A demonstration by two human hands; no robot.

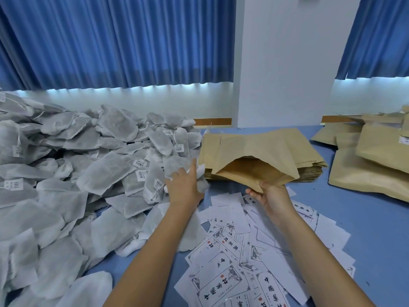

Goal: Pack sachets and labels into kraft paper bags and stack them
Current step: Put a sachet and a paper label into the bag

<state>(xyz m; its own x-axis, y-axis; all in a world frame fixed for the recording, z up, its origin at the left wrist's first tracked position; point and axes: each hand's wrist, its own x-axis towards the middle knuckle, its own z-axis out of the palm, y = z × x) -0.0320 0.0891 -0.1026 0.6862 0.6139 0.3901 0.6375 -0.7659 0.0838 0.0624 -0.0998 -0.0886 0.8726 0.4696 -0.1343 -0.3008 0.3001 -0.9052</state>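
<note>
A big heap of grey-white sachets (73, 173) covers the left of the blue table. My left hand (184, 187) grips one sachet (177, 167) at the heap's right edge. My right hand (271, 199) pinches the lower lip of an open kraft paper bag (256, 171), its mouth gaping toward me. That bag lies over a flat stack of empty kraft bags (254, 140). Printed white labels (243, 251) are strewn on the table beneath both forearms.
Filled kraft bags (376, 165) are piled at the right edge of the table. Blue curtains and a white pillar stand behind. Bare blue tabletop (365, 216) shows at the right, between the labels and the filled bags.
</note>
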